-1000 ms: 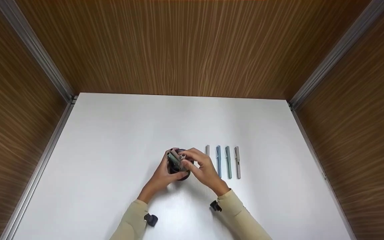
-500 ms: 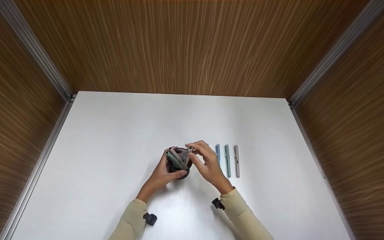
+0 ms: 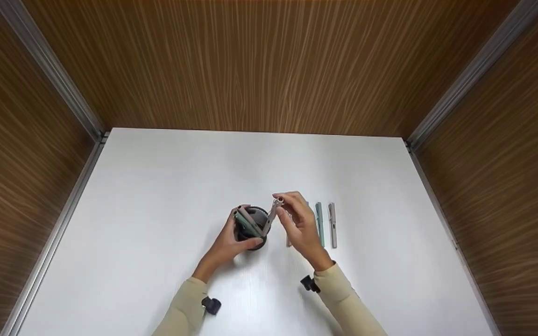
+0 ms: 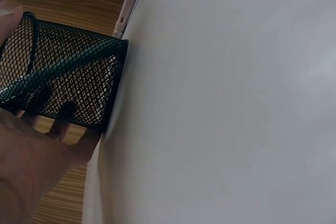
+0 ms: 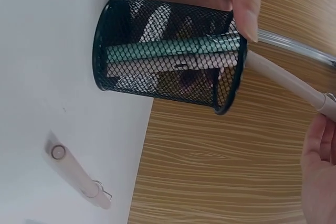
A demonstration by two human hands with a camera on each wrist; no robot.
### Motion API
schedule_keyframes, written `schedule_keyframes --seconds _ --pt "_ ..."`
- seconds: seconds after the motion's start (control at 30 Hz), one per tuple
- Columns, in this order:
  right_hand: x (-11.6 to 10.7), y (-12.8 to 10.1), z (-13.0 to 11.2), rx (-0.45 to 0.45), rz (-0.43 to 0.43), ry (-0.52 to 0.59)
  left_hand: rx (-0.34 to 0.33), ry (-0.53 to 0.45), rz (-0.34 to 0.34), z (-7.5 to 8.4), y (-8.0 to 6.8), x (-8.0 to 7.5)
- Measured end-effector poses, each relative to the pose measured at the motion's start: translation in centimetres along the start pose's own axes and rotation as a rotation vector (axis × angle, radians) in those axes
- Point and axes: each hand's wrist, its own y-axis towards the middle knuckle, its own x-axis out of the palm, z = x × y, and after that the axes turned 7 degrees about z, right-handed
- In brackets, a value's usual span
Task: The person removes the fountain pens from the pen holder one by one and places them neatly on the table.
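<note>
My left hand [image 3: 228, 240] grips a black mesh pen holder [image 3: 258, 214], its fingers round the side and its thumb across the near rim. In the right wrist view, a green pen [image 3: 245, 223] and a pinkish pen [image 5: 142, 67] show through the mesh wall of the holder [image 5: 173, 92]. Between the thumb and fingers of my right hand [image 3: 301, 226] is a pale pinkish-grey pen [image 3: 272, 214], pinched near its upper end. It slants up from the rim; whether its lower tip is still inside I cannot tell.
Right of the holder, pens lie in a row on the white table [image 3: 166, 186]: a green one [image 3: 320, 226], a grey-brown one [image 3: 333, 226], and a pale pinkish one [image 5: 81, 177] partly behind my right hand. A blue pen is mostly hidden. Wood-patterned panels [image 3: 259, 65] enclose the table.
My right hand has moved up and to the right, drawing the pale pen away from the other pens in the holder. My left hand has stayed on the holder.
</note>
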Motion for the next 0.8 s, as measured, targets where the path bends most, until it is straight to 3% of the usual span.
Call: schedule_keyframes --seconds 0.4,0.63,0.8 --pt "-1.2 -0.2 0.4 0.049 0.065 -0.034 -0.003 -0.023 0.039 1.0 0.0 0.5" --pt "-1.7 -0.4 0.6 0.105 0.107 -0.029 0.009 -0.049 0.035 3.1 -0.5 0.5" --pt "-2.3 -0.6 0.9 0.119 0.134 -0.022 0.000 -0.018 0.041 0.5 0.2 0.4"
